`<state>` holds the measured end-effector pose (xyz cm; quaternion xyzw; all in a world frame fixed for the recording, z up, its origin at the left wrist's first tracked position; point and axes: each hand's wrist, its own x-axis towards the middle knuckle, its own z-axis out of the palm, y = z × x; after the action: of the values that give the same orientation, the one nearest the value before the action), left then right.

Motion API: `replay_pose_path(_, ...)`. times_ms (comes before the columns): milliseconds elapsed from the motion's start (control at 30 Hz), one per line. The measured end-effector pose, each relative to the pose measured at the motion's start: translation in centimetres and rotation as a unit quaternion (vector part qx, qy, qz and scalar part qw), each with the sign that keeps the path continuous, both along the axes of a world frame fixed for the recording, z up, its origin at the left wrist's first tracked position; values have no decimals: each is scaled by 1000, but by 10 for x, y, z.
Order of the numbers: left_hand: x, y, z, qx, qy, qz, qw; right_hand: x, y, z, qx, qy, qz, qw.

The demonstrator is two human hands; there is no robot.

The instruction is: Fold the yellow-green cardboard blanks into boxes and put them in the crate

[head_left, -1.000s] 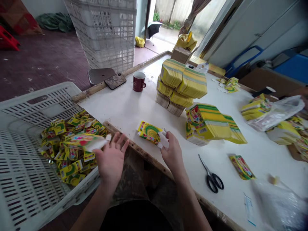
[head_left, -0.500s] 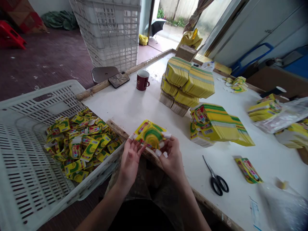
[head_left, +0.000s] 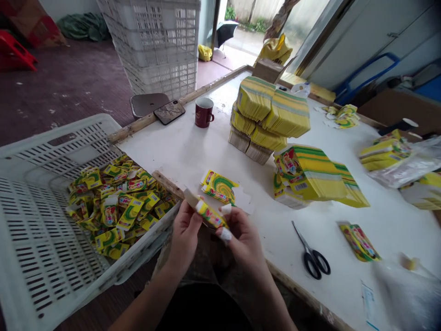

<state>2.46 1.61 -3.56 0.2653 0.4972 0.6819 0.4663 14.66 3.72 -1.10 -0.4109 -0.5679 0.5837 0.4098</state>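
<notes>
I have both hands closed on one small yellow carton (head_left: 208, 213) just off the table's (head_left: 193, 151) near edge — left hand (head_left: 184, 232) pinching its left end, right hand (head_left: 241, 239) its right. A flat carton blank (head_left: 220, 187) lies just beyond. The white crate (head_left: 37, 193) of folded cartons (head_left: 117, 207) sits left; scissors (head_left: 312, 252) right — well apart.

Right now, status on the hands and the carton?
Left hand and right hand both grip one small yellow carton at the table edge. Flat carton lies just beyond. Crate at left, scissors at right.
</notes>
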Motion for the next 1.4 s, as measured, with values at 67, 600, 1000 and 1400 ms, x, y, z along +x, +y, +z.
replay_pose_path(67,-1,-1,0,-8,-26,16,999,8,3,2,51,-40,-7,998)
replay_pose_path(600,-19,-7,34,-76,386,-234,889,26,-5,7,447,-246,-51,858)
replay_pose_path(1000,-15,-5,7,-73,460,-114,877,3,-32,-6,151,-22,-132,979)
replay_pose_path(1400,-7,-13,7,43,483,-96,869,-7,-9,-17,-193,134,-31,972)
